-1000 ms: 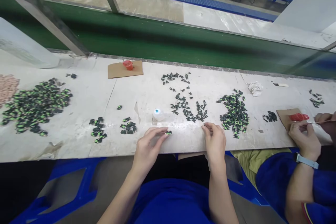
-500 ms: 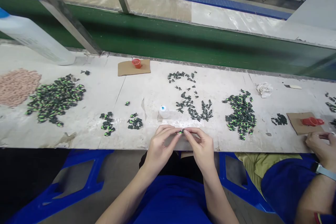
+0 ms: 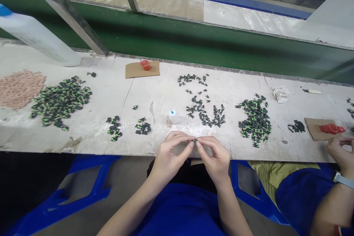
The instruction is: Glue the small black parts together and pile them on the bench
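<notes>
Both hands meet at the table's front edge, pinching one small black-and-green piece [image 3: 193, 140] between their fingertips. My left hand [image 3: 172, 155] holds its left side with thumb and forefinger, and my right hand [image 3: 215, 156] holds its right side the same way. Fingers cover much of the piece. Just beyond them stands a small white bottle [image 3: 173, 116] with a blue tip. Scattered small black parts [image 3: 204, 112] lie behind my right hand. Left of the bottle is a small cluster of black-and-green pieces [image 3: 143, 127].
Larger black-and-green piles lie left [image 3: 59, 99] and right [image 3: 256, 120], with pink pieces [image 3: 22, 89] at far left. A red cup [image 3: 145, 65] sits on cardboard [image 3: 132, 70]. A big white jug [image 3: 41, 38] leans back left. Another person's hand [image 3: 341, 153] is at right.
The view has shifted slightly. My fingertips have moved a little around the small piece, which shows less green now. The other person's hand at the right has shifted slightly.
</notes>
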Motion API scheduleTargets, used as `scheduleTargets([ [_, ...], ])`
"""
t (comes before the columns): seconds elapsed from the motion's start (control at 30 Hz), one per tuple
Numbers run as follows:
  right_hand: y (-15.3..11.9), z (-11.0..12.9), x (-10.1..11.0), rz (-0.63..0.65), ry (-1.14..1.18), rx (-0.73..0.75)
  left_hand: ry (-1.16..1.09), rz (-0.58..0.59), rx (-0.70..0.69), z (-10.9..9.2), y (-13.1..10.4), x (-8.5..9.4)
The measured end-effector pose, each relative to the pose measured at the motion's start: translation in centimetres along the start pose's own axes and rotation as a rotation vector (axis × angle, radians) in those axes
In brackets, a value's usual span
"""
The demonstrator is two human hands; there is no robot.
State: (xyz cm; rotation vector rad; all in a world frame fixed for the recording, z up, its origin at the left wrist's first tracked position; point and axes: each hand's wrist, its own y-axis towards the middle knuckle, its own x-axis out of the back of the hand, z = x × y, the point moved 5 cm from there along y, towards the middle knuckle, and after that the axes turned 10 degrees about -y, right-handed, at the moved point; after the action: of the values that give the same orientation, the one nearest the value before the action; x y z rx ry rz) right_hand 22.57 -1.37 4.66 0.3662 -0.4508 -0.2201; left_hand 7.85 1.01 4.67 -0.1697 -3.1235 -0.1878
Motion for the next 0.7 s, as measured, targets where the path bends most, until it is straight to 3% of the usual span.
scheduleTargets([
  [0.4,0.2,-0.8,-0.1,0.08,0.132,-0.124,0.141,0.02,-0.089,-0.8,-0.8,-0.4],
  [0.57,-0.2,-1.9,-0.3,0.029,0.209,-0.299,0.288,0.053,-0.249,-1.1,-0.9,-0.9],
  [0.7,-0.4,-2.5,-0.6,0.023,0.282,-0.418,0.395,0.006,-0.307,-1.0,-0.8,-0.9],
])
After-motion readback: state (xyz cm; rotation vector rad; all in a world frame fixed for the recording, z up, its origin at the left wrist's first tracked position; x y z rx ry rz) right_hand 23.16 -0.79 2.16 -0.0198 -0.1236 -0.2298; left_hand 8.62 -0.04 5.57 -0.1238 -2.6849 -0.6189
